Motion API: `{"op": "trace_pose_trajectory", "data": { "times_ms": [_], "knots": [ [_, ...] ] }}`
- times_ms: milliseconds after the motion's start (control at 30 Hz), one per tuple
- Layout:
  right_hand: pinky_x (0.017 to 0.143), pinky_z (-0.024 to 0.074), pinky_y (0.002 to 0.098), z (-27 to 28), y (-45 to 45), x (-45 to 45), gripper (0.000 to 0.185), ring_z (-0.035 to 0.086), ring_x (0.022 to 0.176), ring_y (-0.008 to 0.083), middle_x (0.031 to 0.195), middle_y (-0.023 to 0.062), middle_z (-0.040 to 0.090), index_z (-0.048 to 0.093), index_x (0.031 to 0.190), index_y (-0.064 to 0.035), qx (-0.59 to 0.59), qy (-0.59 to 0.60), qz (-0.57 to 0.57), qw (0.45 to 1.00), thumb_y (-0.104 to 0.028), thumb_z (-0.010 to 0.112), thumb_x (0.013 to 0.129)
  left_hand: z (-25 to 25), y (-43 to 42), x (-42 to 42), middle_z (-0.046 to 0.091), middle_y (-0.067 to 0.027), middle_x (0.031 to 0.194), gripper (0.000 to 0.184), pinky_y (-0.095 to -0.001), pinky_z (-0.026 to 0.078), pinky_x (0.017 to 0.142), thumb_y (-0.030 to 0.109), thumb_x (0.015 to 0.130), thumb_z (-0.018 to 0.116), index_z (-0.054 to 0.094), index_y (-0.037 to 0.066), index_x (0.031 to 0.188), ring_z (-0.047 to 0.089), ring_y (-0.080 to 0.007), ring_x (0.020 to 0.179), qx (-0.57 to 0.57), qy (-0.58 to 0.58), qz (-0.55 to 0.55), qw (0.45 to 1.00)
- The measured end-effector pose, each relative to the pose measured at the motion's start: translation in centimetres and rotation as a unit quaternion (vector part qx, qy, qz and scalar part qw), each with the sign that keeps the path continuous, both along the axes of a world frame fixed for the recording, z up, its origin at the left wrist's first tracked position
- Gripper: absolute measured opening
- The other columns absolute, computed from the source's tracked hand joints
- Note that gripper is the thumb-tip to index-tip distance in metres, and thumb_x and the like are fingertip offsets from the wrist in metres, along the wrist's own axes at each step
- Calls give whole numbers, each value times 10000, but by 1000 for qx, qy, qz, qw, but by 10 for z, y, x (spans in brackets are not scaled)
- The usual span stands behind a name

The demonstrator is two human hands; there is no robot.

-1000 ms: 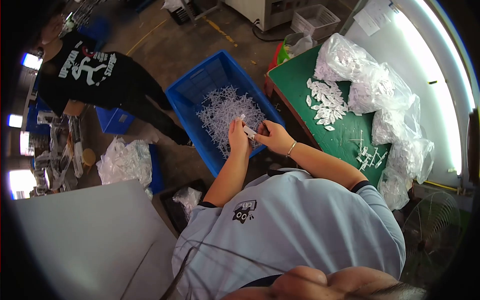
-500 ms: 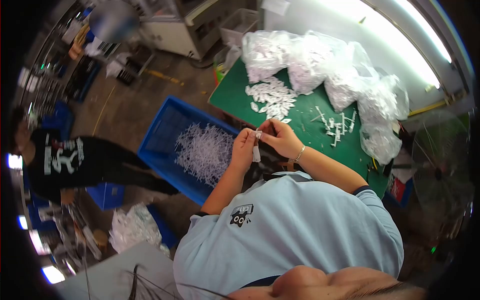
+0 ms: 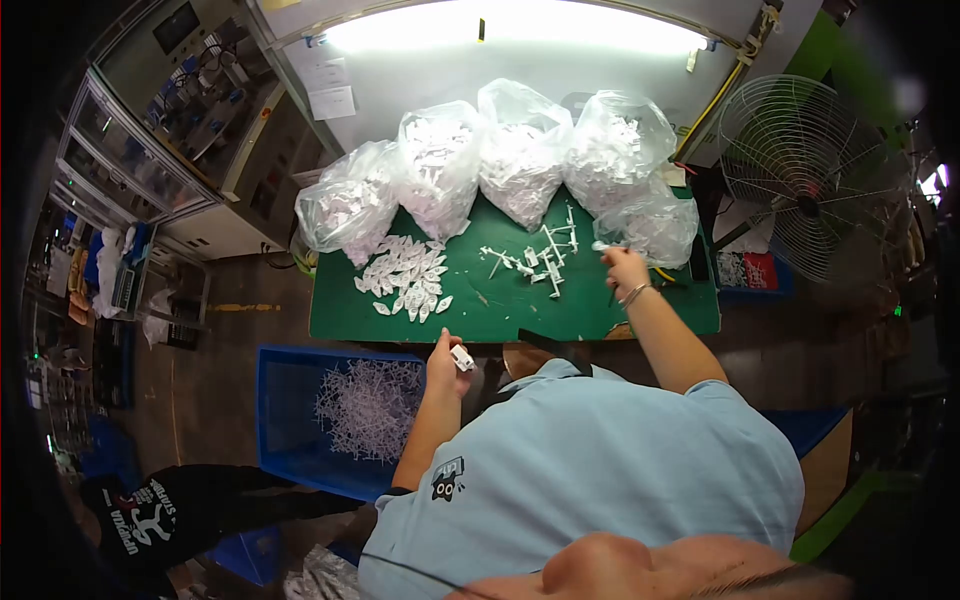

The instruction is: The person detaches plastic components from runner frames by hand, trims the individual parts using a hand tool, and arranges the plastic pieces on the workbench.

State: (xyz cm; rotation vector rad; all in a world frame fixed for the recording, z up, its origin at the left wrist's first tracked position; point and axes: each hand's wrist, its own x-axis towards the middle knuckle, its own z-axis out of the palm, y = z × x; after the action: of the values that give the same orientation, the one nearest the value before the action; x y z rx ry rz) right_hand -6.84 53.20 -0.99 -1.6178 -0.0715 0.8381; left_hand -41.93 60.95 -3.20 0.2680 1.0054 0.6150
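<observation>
My left hand (image 3: 441, 372), by the table's front edge, is closed around a small white plastic part (image 3: 461, 358). My right hand (image 3: 627, 270) is stretched out over the right side of the green table (image 3: 480, 327), its fingers pinched on a small white piece (image 3: 600, 246). It is close to a clear bag of white parts (image 3: 655, 225). White sprue frames with parts attached (image 3: 545, 262) lie to the left of that hand. A spread of flat white diamond-shaped pieces (image 3: 405, 278) lies further left.
Several more filled bags (image 3: 525, 165) line the back of the table. A blue bin (image 3: 275, 405) of thin white scraps (image 3: 368, 410) stands below left. At right is a large fan (image 3: 790, 180). A person in black (image 3: 190, 505) is at lower left.
My hands, together before, are now apart. The right has reached out to the table's right side; the left stays near the front edge with the white part. My view has turned right.
</observation>
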Motion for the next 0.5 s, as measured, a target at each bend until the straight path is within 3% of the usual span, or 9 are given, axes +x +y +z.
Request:
{"op": "trace_pose_trajectory", "data": {
  "times_ms": [167,233,333,400,467,500],
  "knots": [
    [448,366,254,-40,-22,98,193,436,499,92,820,25,601,552,949,-75,-46,-43,-84,995,-180,607,796,-25,-21,27,475,24,615,276,-295,342,413,400,911,483,517,155,787,479,-146,497,-55,50,24,997],
    [551,417,258,-60,-19,100,189,515,602,107,795,24,604,571,926,-54,0,-159,-43,986,-185,616,797,-20,-27,46,478,19,624,274,-300,353,414,397,913,480,514,154,792,482,-146,499,-48,53,27,997],
    [658,456,259,-30,-22,26,228,569,705,117,774,59,624,603,884,-20,-24,-192,220,956,-217,660,786,-24,-35,71,488,-1,653,267,-315,400,430,383,919,474,509,141,810,501,-153,525,-37,61,14,997],
    [650,459,261,1,-23,-24,292,591,717,110,800,60,626,593,933,-7,12,-75,407,910,-256,677,805,-10,-39,98,495,-16,667,263,-319,428,441,353,931,462,504,119,819,520,-158,553,37,88,-4,995],
    [638,454,244,2,-23,-56,339,572,728,100,834,49,613,562,988,-8,68,-2,494,866,-270,678,808,-4,-42,124,489,-20,679,263,-297,415,463,313,946,440,495,93,812,503,-141,569,79,83,11,993],
    [642,453,240,6,-23,-63,332,558,725,97,824,44,607,559,984,-8,63,-41,519,852,-258,683,803,-18,-41,134,483,-18,685,266,-289,408,486,299,953,427,491,83,811,486,-130,574,157,104,11,982]
  ]
}}
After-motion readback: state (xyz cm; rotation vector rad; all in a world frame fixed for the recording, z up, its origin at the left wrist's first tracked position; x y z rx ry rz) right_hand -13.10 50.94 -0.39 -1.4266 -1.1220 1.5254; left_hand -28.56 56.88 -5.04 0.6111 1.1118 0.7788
